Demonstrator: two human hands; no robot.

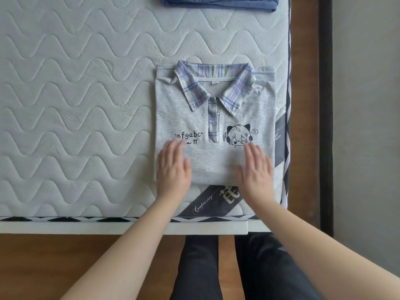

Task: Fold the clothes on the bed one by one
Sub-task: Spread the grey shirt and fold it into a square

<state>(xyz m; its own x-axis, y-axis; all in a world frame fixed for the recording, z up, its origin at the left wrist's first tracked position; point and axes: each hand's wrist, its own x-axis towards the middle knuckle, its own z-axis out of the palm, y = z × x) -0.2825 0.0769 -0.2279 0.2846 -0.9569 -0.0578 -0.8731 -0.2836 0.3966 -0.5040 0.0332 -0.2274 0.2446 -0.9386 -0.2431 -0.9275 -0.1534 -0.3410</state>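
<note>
Folded grey polo shirt (pixel 214 126) (plaid collar up) is pressed flat on the bed (pixel 75 105) under straight fingers of left hand (pixel 173 169) and right hand (pixel 256 169); nothing is gripped.

Grey polo shirt (pixel 216 126) with a plaid collar sits folded into a neat rectangle near the mattress (pixel 75 105) corner. Left hand (pixel 173 169) and right hand (pixel 256 169) lie flat on its lower edge, fingers straight. Some folded blue fabric (pixel 218 3) sits farther up the bed.
</note>
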